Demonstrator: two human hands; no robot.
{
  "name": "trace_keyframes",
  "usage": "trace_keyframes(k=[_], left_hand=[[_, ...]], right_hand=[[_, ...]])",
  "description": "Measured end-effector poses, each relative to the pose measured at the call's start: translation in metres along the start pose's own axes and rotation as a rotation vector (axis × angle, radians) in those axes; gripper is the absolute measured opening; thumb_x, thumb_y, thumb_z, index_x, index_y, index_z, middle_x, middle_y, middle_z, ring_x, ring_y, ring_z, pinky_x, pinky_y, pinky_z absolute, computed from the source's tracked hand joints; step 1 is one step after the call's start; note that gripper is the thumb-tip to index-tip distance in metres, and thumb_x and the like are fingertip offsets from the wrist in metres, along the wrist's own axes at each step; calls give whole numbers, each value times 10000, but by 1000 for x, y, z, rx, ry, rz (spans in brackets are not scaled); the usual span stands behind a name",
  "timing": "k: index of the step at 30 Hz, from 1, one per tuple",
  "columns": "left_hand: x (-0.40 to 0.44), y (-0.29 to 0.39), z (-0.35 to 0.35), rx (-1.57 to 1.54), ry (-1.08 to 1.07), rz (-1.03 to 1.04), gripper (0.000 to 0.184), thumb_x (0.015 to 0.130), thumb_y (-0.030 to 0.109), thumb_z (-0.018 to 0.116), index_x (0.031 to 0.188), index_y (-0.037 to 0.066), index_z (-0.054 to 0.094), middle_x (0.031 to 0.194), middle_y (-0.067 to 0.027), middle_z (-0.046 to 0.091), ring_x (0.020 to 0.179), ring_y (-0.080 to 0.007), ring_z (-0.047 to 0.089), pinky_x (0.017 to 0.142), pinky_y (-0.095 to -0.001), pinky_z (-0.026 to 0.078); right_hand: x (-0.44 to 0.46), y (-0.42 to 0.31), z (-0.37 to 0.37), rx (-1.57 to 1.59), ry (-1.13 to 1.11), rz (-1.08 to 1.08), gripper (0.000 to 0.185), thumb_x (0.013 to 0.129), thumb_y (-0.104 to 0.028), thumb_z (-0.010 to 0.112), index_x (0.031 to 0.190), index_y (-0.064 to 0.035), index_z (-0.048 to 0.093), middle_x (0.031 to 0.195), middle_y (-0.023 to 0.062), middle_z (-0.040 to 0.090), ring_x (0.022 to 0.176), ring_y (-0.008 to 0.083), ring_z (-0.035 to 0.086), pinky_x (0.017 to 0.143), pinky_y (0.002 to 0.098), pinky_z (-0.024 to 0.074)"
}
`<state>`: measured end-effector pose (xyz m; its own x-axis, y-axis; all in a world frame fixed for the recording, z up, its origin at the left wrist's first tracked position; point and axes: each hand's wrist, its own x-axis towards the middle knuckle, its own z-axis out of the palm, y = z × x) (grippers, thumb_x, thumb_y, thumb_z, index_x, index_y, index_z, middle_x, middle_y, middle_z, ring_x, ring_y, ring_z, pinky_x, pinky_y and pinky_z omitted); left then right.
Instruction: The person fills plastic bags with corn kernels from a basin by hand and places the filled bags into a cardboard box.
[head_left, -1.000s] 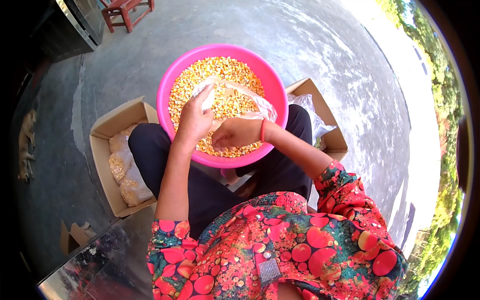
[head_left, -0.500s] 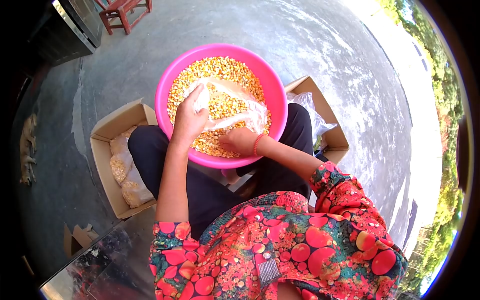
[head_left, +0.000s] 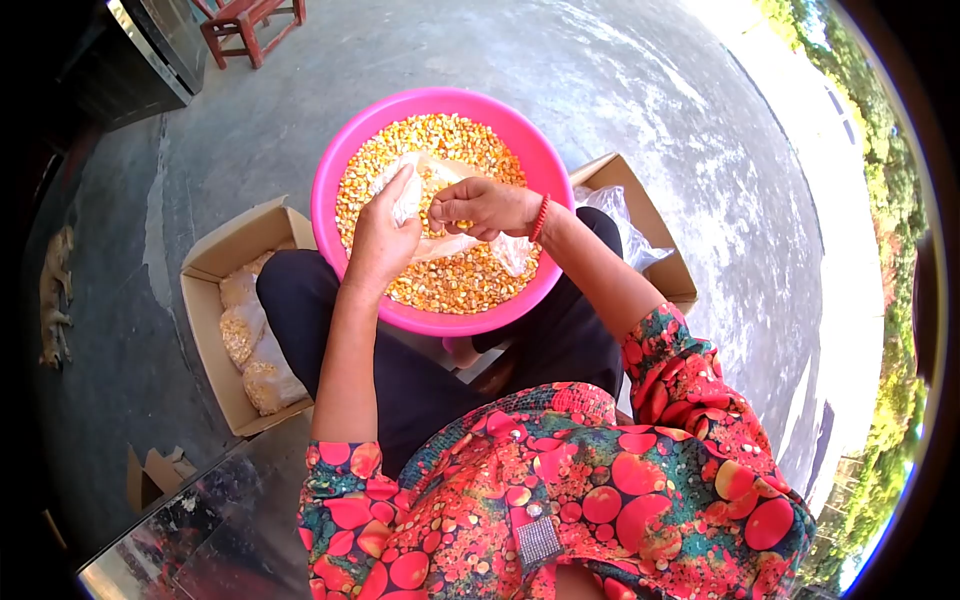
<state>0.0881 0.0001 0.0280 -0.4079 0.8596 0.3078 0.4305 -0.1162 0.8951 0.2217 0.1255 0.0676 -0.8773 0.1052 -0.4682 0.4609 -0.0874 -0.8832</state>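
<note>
Bagging corn kernels (head_left: 470, 290), apparently: clamped plastic bag (head_left: 406, 205) in left hand (head_left: 384, 236), curled right hand (head_left: 490, 208) over it, grip unclear, needed mouth open.

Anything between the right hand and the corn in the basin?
Partly: the plastic bag, held by the left hand, appears to lie beneath the right hand. Corn at the basin's near side shows uncovered.

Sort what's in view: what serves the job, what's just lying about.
Job in hand:
pink basin
corn kernels
plastic bag in the left hand
likely left carton, filled bags, right carton

Apparently lying about:
red wooden seat
small cardboard box
animal on the floor
</note>
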Motion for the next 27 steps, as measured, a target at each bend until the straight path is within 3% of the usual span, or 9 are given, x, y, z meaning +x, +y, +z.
trace_keyframes(k=[4, 5, 7, 8, 11, 12, 19, 24, 27], left_hand=[[-1, 3, -2, -80, -26, -65, 542, 705, -69, 481, 1246, -31, 454, 1198, -247, 518, 1119, -294, 525, 907, -323, 426], [0, -2, -1, -70, -51, -77, 529, 734, -56, 501, 1260, -33, 443, 1223, -203, 512, 1101, -216, 515, 874, -271, 423], [0, -4, 0, -61, -78, -89, 519, 763, -43, 520, 1274, -34, 432, 1249, -159, 505, 1084, -137, 504, 842, -218, 420], [0, -5, 1, -49, -51, -42, 508, 774, -24, 535, 1272, -35, 433, 1238, -157, 513, 1082, -137, 506, 842, -220, 420], [1, -2, -1, -45, -28, -27, 504, 778, -13, 545, 1269, -37, 435, 1228, -158, 521, 1088, -142, 506, 862, -228, 413], [1, -2, -1, -50, -37, -58, 508, 770, -22, 540, 1267, -38, 436, 1229, -160, 522, 1095, -148, 505, 882, -234, 406], [2, -2, -2, -8, -9, -44, 546, 726, -59, 511, 1267, -44, 434, 1267, -189, 489, 1172, -201, 473, 954, -266, 371], [2, -7, -3, 47, 54, 30, 523, 706, -44, 499, 1228, -38, 466, 1209, -238, 512, 1143, -303, 501, 939, -326, 408], [2, -4, -4, -73, -42, -114, 576, 697, -83, 486, 1269, -42, 431, 1297, -196, 457, 1233, -213, 413, 1006, -266, 319]], right_hand=[[23, 8, -12, -101, 173, 32, 212, 883, -232, 503, 887, -45, 603, 618, -11, 467, 418, 48, 366, 364, 208, 307], [28, 11, -15, -101, 171, 34, 212, 883, -232, 503, 887, -45, 603, 618, -11, 467, 418, 48, 366, 364, 208, 307], [34, 11, -20, -425, 499, -2, 226, 880, -213, 486, 919, -29, 612, 675, 57, 570, 523, 158, 552, 488, 303, 469], [34, 13, -26, -735, 572, -98, 214, 852, -176, 502, 973, -43, 618, 838, 127, 630, 803, 273, 624, 767, 370, 495], [20, 23, -40, -1249, 640, -549, 229, 845, -148, 526, 1048, -61, 585, 952, 132, 583, 922, 277, 575, 805, 376, 467], [11, 15, -38, -1146, 525, -398, 249, 815, -119, 547, 1057, -65, 575, 1050, 151, 541, 1037, 312, 506, 891, 410, 408], [-46, 3, -45, -1464, 142, -320, 306, 770, -155, 600, 1066, -92, 556, 994, 125, 556, 983, 290, 538, 901, 408, 385], [-59, 10, -57, -1760, 261, -97, 179, 750, -50, 540, 912, -120, 568, 746, 51, 613, 861, 233, 603, 927, 404, 361], [-64, 0, -69, -1882, 331, -223, 108, 758, -58, 527, 827, -123, 577, 673, 40, 604, 794, 225, 614, 930, 398, 363]])
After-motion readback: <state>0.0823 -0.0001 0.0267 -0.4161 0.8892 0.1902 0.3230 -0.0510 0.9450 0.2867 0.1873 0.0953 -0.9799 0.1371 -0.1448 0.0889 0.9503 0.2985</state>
